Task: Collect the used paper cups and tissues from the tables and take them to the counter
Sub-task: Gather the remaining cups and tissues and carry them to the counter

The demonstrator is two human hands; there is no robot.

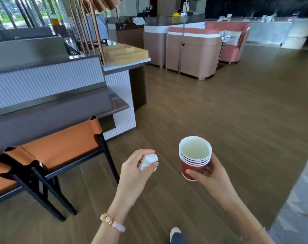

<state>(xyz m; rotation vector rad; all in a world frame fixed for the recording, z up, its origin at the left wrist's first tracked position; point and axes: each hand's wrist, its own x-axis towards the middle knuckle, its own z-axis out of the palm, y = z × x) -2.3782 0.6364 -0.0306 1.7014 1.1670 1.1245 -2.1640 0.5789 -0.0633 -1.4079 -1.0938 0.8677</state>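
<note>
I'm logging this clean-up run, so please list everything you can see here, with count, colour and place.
paper cups: a nested stack, about four rims showing, red with white insides, held in the right hand
tissue: one crumpled wad, white, in the left hand
chair: one fully in view, orange seat on a black frame, lower left
counter: one, white ribbed front with a grey top, left
wooden tray: one, pale yellow, on the counter's far end
booth sofas: a group, pink and beige, centre back
floor: brown wood planks
bracelet: one, pink and gold beads, on the left wrist
left hand: closed on the tissue
right hand: wrapped around the cup stack
</note>
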